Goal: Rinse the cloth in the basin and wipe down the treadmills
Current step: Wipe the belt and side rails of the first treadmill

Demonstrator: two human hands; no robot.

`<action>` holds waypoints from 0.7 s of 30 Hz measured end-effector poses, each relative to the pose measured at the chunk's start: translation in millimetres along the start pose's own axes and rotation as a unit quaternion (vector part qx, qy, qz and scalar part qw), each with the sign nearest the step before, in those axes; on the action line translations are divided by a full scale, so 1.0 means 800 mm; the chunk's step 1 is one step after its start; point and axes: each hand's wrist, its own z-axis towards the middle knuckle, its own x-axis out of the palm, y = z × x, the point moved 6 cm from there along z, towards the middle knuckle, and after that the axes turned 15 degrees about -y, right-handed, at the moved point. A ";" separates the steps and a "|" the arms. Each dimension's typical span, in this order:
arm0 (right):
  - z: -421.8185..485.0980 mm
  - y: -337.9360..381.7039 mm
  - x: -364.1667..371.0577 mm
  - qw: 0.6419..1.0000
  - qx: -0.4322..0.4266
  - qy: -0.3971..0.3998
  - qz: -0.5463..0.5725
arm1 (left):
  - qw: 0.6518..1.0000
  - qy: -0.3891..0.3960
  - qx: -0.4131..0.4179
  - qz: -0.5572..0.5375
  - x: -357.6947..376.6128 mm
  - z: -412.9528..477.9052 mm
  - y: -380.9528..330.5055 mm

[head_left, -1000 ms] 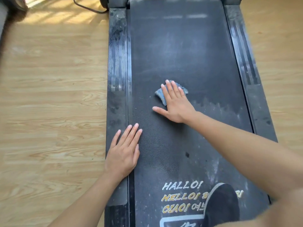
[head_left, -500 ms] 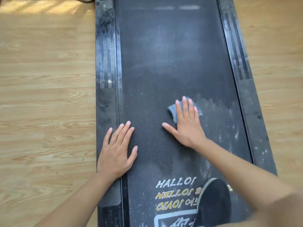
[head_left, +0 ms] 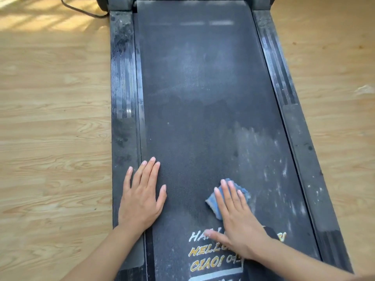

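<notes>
A black treadmill belt (head_left: 203,88) runs away from me, dusty grey in its far half and along its right side. My right hand (head_left: 237,218) lies flat with straight fingers on a small blue cloth (head_left: 241,188), pressing it to the belt just above the printed white and yellow words (head_left: 205,258). Most of the cloth is hidden under the fingers. My left hand (head_left: 142,197) rests flat, fingers spread, across the left side rail (head_left: 121,98) and the belt's edge.
Light wooden floor (head_left: 50,138) lies on both sides of the treadmill. The right side rail (head_left: 304,149) is speckled with dust. A dark cable (head_left: 81,10) curves over the floor at the far left, near the treadmill's front housing (head_left: 119,3).
My right hand has dragged the cloth down the belt toward me, from mid-belt to just above the lettering. My left hand stays on the left rail. The view has tilted up the belt.
</notes>
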 end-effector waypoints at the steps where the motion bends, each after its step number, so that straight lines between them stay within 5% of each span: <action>1: 0.009 -0.005 -0.001 1.000 -0.001 -0.009 0.000 | 1.000 -0.001 -0.002 0.002 0.000 0.001 0.000; 7: 0.223 -0.090 -0.059 0.979 0.182 -0.068 0.055 | 1.000 0.006 -0.001 0.010 -0.003 0.003 0.000; 10: 0.278 -0.122 -0.082 0.981 0.180 -0.058 0.050 | 1.000 0.001 0.000 0.013 -0.005 0.003 0.000; 18: 0.032 -0.037 -0.019 0.986 0.145 0.030 0.079 | 0.999 -0.024 -0.021 -0.021 -0.009 0.001 0.002; 21: 0.055 -0.057 -0.019 0.984 0.158 0.012 0.077 | 0.999 -0.025 -0.020 -0.027 -0.007 0.005 0.001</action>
